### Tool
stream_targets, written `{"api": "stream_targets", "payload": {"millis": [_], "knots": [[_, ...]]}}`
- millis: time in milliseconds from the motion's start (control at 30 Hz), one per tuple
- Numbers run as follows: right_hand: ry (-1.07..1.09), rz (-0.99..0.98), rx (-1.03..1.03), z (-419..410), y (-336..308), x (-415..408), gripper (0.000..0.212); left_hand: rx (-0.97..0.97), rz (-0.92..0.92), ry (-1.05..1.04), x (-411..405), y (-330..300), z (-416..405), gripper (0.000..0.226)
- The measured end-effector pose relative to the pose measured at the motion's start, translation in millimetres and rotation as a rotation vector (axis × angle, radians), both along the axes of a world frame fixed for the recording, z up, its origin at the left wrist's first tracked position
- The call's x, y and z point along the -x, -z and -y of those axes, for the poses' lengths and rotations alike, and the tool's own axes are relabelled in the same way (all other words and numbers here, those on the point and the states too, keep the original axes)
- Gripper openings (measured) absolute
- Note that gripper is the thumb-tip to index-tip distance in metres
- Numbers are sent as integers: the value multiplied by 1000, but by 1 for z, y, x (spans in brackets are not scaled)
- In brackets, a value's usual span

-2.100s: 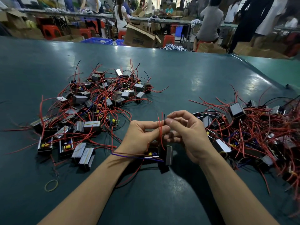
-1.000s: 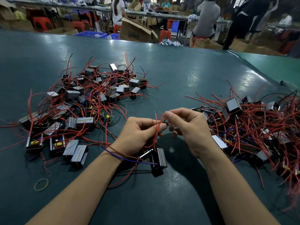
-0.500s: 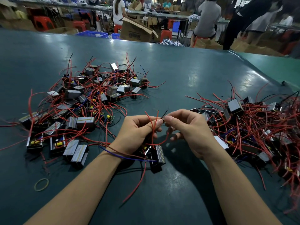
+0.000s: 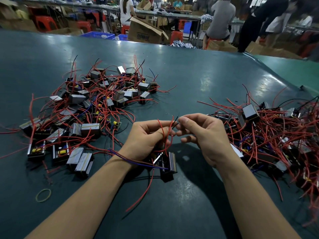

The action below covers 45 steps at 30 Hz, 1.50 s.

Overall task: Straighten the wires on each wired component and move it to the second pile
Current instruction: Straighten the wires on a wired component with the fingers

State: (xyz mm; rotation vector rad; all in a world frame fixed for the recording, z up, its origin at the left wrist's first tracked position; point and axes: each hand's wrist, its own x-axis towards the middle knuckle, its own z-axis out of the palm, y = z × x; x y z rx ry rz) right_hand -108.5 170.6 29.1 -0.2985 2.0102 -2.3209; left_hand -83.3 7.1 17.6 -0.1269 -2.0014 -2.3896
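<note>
Component in hand: a black wired component (image 4: 168,163) is held low at the frame's centre, just above the tabletop (image 4: 189,75), under the left hand.
Its wires: red wires (image 4: 164,135) loop up between the two hands; a thin black wire (image 4: 175,122) is stretched across the gap; a blue wire (image 4: 138,162) is draped over the left wrist, and one red lead hangs toward 6 o'clock.
Left hand (image 4: 146,137): its fingers are curled round the component's wire bundle, thumb and forefinger clamped on the red wires.
Right hand (image 4: 202,133): thumb and forefinger are pinched together on the black wire's end; the other fingers are loosely curled.
Step in hand: judged to be straightening, with the black wire being drawn out.
Next move: the remaining curled leads would need pulling straight, then the component carried to the second pile; which pile that is cannot be told.
Piles: one pile (image 4: 96,104) lies at 10 o'clock, another (image 4: 276,135) at 3 o'clock.
Elsewhere: a rubber band (image 4: 43,195) lies at 8 o'clock.
</note>
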Motion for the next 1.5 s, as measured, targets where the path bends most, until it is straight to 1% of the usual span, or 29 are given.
{"api": "stream_targets", "payload": {"millis": [67,133,233,333,533,667,800,967,1033,1133,1200,1333,1367,1500], "knots": [[-14,9,17,0,0,0,4,31,-22,-43,0,0,-1,7],[-33,14,31,0,0,-1,5,56,-33,-80,0,0,-1,7],[-28,14,36,0,-1,-1,8,19,8,-75,2,0,-1,9],[-27,18,18,0,0,-1,8,2,24,-69,2,-1,-1,15],[-18,19,41,0,0,0,7,25,11,-124,2,0,-3,9],[-30,14,14,2,0,-1,8,50,-25,-126,4,2,-2,10],[-13,17,16,2,-1,-2,7,27,5,-119,5,1,-2,11],[-5,5,7,2,-1,-3,6,85,20,-92,5,1,0,16],[7,-43,-56,2,0,-4,7,112,25,-109,6,1,0,20],[76,-176,-286,3,2,-5,13,152,34,-150,7,2,-1,23],[101,-214,-381,5,4,-6,14,187,23,-164,7,2,-1,22],[93,-211,-392,5,5,-7,11,220,13,-170,8,1,-1,19],[103,-239,-413,5,5,-7,10,222,15,-174,8,2,-1,18],[233,-570,-667,4,7,-8,4,239,27,-182,9,4,-1,18]]}}
